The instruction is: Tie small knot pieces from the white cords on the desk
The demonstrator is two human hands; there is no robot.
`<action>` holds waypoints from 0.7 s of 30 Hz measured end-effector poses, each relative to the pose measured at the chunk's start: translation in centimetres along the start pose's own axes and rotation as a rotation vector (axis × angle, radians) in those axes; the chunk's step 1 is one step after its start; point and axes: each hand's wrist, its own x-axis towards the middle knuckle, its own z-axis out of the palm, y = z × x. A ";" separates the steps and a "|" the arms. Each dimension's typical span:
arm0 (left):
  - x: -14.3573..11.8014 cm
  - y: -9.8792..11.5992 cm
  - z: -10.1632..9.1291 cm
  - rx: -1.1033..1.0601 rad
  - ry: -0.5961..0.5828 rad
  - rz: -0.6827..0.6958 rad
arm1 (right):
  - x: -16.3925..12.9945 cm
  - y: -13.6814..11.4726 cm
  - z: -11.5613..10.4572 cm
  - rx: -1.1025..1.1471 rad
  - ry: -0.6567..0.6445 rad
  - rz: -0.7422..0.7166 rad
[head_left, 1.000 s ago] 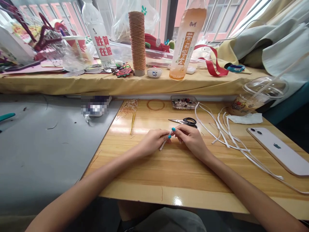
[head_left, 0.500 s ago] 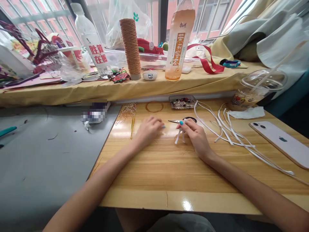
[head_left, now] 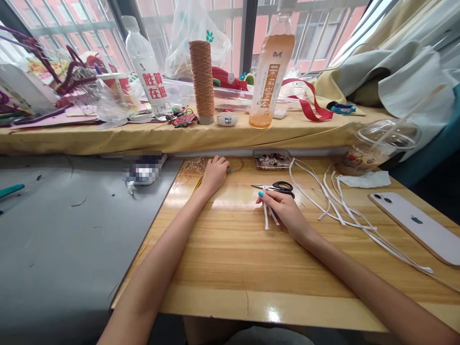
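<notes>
Wood grain fills most of what I see: a glossy yellow-brown wooden tabletop (head_left: 223,254), with a flat grey work surface (head_left: 64,230) butting against its left edge and a ledge draped in mustard-yellow cloth (head_left: 108,134) running along the back under the window. On that ledge stand a tall plastic bottle of orange drink (head_left: 269,76), a clear plastic water bottle with red lettering (head_left: 147,72) and an upright spool of tan thread (head_left: 202,79). To my right on the table lie a pale pink smartphone, face down (head_left: 417,225), a loose tangle of long white flat cords (head_left: 341,201) and a clear domed plastic cup with a straw (head_left: 377,143). My left hand (head_left: 214,173) is stretched out to the far edge of the table, fingers curled down onto a thin coil of coppery wire (head_left: 239,165), beside a bundle of fine gold threads (head_left: 190,167); I cannot tell whether it has actually pinched the wire. My right hand (head_left: 283,211) rests nearer to me, its fingers closed on a short folded piece of white cord (head_left: 268,218), whose ends hang down onto the wood. Just beyond that hand lie small black-handled scissors (head_left: 278,187), and behind them a small clear rectangular tray of beads (head_left: 272,158).
</notes>
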 end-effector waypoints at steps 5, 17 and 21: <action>0.2 0.0 0.2 0.009 -0.020 0.057 | 0.0 0.2 0.0 0.028 -0.009 -0.005; 0.0 0.4 -0.3 -0.040 0.104 0.003 | 2.8 -0.3 0.9 0.088 0.031 -0.012; 0.2 -0.1 0.1 -0.117 0.087 -0.049 | 3.1 -0.1 0.9 0.104 0.041 -0.013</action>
